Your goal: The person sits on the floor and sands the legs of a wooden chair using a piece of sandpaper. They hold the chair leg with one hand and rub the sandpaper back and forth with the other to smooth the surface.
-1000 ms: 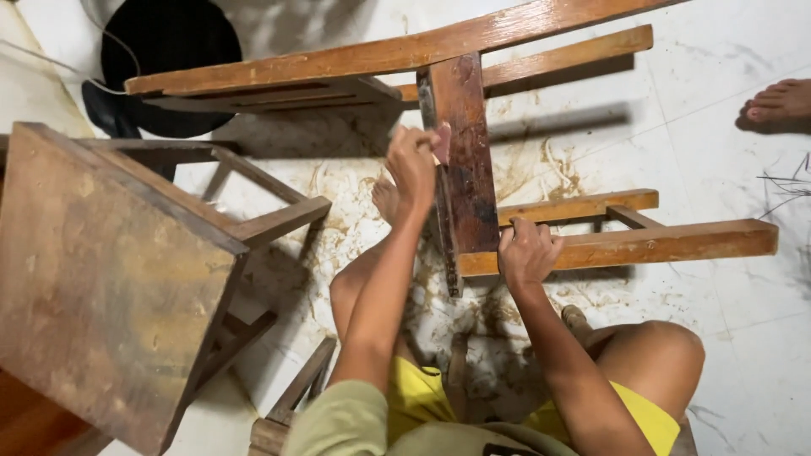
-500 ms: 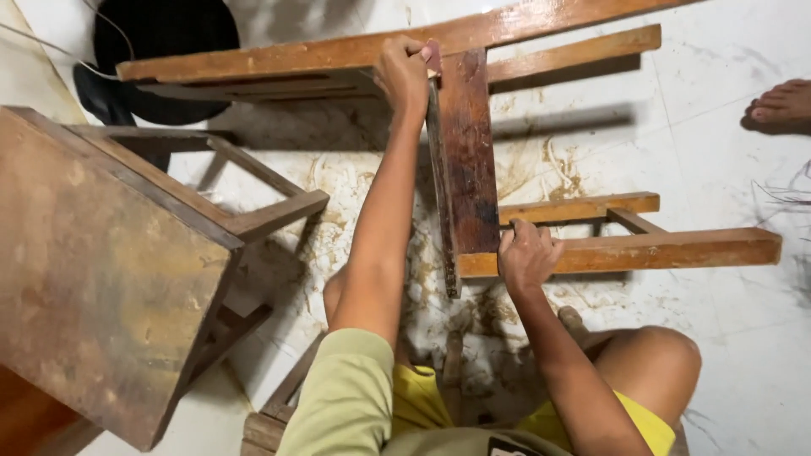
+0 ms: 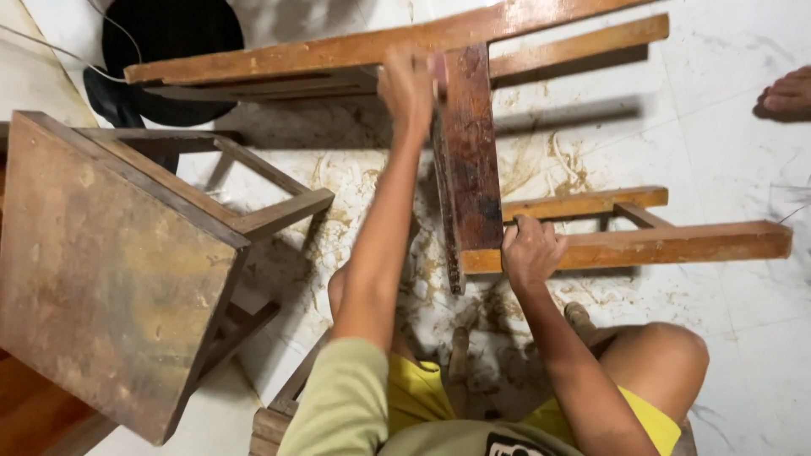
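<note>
A wet brown wooden chair frame (image 3: pixel 338 52) lies on its side on the pale floor. Across it runs a dark stained plank (image 3: pixel 470 160). My left hand (image 3: pixel 408 86) is at the plank's far end, pressed against its left edge, fingers closed on a small reddish piece (image 3: pixel 440 73) that is blurred. My right hand (image 3: pixel 530 252) grips the frame where the plank's near end meets a lighter rail (image 3: pixel 667 245). My knees and yellow shorts (image 3: pixel 414 388) show below.
A worn wooden stool (image 3: pixel 110 270) stands tipped at the left. A black tub (image 3: pixel 169 34) sits at the back left. Another person's bare foot (image 3: pixel 787 93) is at the right edge. Brown muddy water (image 3: pixel 355 194) smears the floor under the frame.
My left hand has slid up the plank's left edge from its middle to its far end. My right hand has kept its grip on the near joint.
</note>
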